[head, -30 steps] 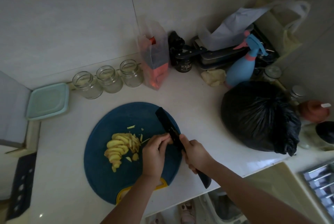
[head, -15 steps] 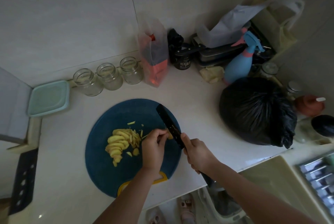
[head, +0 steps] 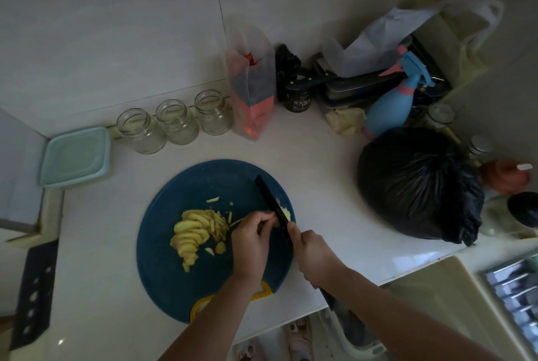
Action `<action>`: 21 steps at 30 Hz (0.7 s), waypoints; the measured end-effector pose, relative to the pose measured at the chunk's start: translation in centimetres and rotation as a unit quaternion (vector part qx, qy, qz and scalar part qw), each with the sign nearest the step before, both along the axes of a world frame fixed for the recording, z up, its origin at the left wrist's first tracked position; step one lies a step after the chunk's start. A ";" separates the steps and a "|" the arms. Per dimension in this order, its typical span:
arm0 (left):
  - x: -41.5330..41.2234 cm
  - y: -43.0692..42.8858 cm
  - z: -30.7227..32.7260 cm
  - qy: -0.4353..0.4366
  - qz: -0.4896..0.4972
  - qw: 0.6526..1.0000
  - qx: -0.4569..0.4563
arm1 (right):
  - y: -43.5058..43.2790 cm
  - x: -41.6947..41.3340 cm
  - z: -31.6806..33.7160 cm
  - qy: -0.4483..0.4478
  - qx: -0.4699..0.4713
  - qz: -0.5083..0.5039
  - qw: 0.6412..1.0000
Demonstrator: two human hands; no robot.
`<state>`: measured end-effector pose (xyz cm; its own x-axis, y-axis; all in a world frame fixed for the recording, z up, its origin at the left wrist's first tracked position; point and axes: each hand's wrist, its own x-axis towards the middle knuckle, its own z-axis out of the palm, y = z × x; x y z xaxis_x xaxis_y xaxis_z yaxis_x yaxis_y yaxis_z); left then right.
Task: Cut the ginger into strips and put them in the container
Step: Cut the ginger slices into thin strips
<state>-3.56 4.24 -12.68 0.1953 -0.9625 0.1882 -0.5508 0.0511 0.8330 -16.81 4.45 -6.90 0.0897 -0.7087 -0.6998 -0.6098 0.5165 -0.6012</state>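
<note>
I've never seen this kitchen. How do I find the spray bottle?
Find the big black bag on the right of the counter. Just behind it stands the spray bottle. It alone is light blue with pink trim.

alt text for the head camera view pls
A right hand slices ginger with a black knife on a round blue cutting board, the left hand pinching a piece at the blade. Slices and strips lie piled left of the hands.

Pale yellow ginger [head: 198,232], slices and thin strips, heaped on the blue board [head: 163,267]; teal container [head: 74,156] well apart, left.
</note>
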 end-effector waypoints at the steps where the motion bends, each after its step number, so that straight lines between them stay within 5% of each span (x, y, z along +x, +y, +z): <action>1: -0.1 0.0 0.0 0.002 0.004 1.000 0.002 | 0.0 0.1 -0.2 0.002 -0.003 -0.003 1.000; 21: -0.1 0.4 0.4 0.116 0.014 0.993 0.032 | 0.5 -1.6 0.8 -0.100 0.012 -0.081 0.992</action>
